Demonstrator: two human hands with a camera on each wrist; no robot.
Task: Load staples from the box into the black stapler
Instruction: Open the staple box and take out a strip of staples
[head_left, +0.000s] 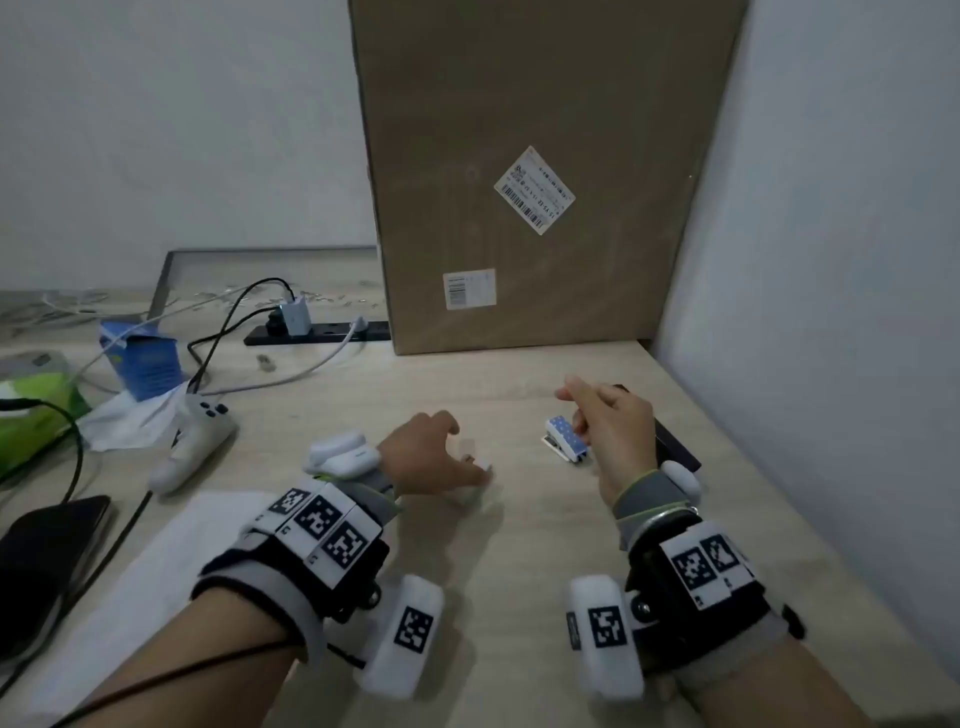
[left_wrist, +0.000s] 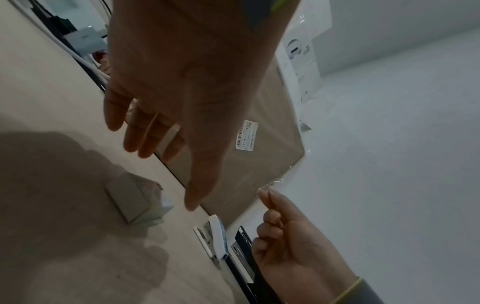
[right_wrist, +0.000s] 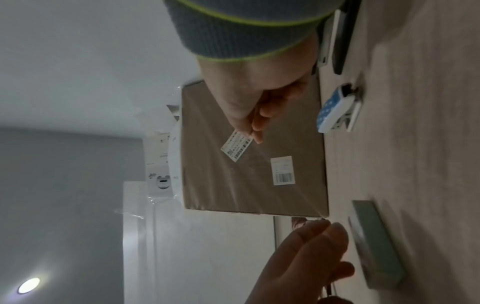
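Observation:
The black stapler (head_left: 675, 448) lies near the table's right edge, mostly hidden behind my right hand (head_left: 610, 431); the left wrist view shows the black stapler (left_wrist: 242, 254) lying flat. My right hand hovers above it, fingers curled and thumb tip against index tip, with nothing visible between them. A small grey-green staple box (left_wrist: 135, 202) sits on the table under my left hand (head_left: 434, 456); the staple box (right_wrist: 376, 244) also shows in the right wrist view. My left hand (left_wrist: 166, 115) hovers over it with straight fingers and holds nothing.
A small blue-and-white dotted stapler (head_left: 567, 439) lies between my hands, beside the black one. A tall cardboard box (head_left: 535, 171) leans against the back wall. A white controller (head_left: 195, 447), cables, a power strip (head_left: 317, 332) and a phone (head_left: 47, 566) lie on the left.

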